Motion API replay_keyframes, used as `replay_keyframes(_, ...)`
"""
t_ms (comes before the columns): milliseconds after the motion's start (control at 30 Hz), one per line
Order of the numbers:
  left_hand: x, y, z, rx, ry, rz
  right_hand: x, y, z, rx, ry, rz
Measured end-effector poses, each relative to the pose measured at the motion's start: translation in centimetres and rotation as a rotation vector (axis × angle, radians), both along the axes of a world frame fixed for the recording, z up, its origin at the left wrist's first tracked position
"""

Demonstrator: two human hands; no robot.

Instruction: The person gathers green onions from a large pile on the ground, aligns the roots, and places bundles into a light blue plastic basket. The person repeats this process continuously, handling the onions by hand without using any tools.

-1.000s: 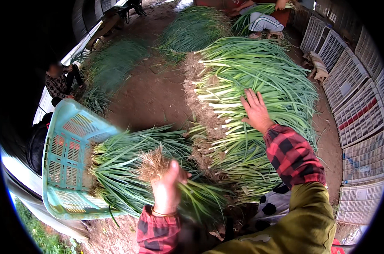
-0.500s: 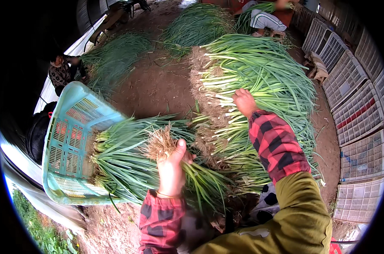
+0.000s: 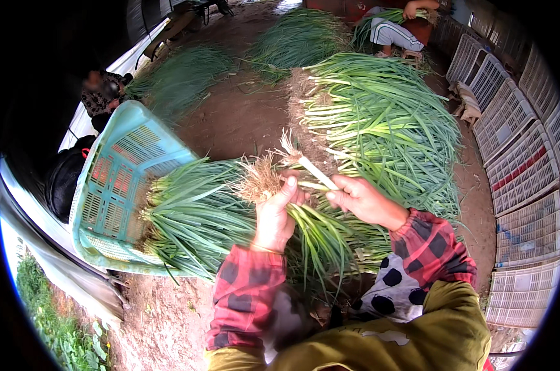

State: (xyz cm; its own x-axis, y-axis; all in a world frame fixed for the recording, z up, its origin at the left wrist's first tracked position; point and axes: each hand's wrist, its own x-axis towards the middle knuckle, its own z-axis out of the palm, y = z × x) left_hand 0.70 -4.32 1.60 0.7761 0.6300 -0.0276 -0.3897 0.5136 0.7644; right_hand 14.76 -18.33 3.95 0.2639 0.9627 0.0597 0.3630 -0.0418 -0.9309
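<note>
My left hand [image 3: 276, 216] is wrapped round a bunch of green onions [image 3: 259, 178], its tan roots tufted above my thumb and its green leaves hanging toward the lower right. Close beside it, my right hand [image 3: 361, 200] pinches one or two more green onions [image 3: 316, 172] by their pale stems, root ends pointing up and left toward the bunch. Behind my right hand spreads a large pile of green onions [image 3: 385, 123], roots to the left. On the left, a teal plastic crate [image 3: 82, 232] tilts on its side, with green onions [image 3: 196, 207] lying in it and their leaves sticking out.
White slatted crates [image 3: 509, 154] line the right side. Two more heaps of green onions [image 3: 298, 37] lie farther back on the dirt floor [image 3: 249, 114]. A co-worker [image 3: 394, 34] sits at the far right holding green onions; another person [image 3: 101, 96] is at the left.
My right hand has come from the pile toward my left hand, now with green onions in its fingers. My left hand still grips the bunch, shifted slightly up and right in view.
</note>
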Motion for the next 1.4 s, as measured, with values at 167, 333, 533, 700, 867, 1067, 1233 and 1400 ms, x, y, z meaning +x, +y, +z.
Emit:
replay_keyframes(167,-0.4,-0.7,0.3,-0.035,0.057,0.062,-1.7,-0.9,-2.9,0.061,0.165,-0.034)
replay_keyframes(333,-0.9,-0.5,0.7,0.160,0.049,0.048,-2.1,-2.0,-1.1,0.155,-0.639,-0.381)
replay_keyframes(533,-0.9,-2.1,0.6,0.160,-0.049,-0.019,-4.1,-1.4,-1.1,0.269,-0.629,-0.256)
replay_keyframes(700,-1.9,-1.2,0.4,0.371,0.026,-0.051,-4.4,0.1,-3.3,0.336,-0.395,-0.054)
replay_keyframes(867,-2.0,-0.7,1.3,0.212,0.154,0.123,2.7,4.3,-8.6,0.064,-0.258,-0.259)
replay_keyframes(1067,-1.0,1.4,-0.2,0.114,0.095,0.041,13.2,3.6,-22.8,-0.417,-1.004,-0.643)
replay_keyframes(1233,-1.5,2.6,-0.3,0.039,0.089,0.043,11.1,5.6,-18.3,-0.183,-0.605,-0.506)
replay_keyframes(1400,-1.2,2.8,-0.5,0.051,0.060,0.110,2.0,5.0,-6.8,0.227,-0.133,-0.137)
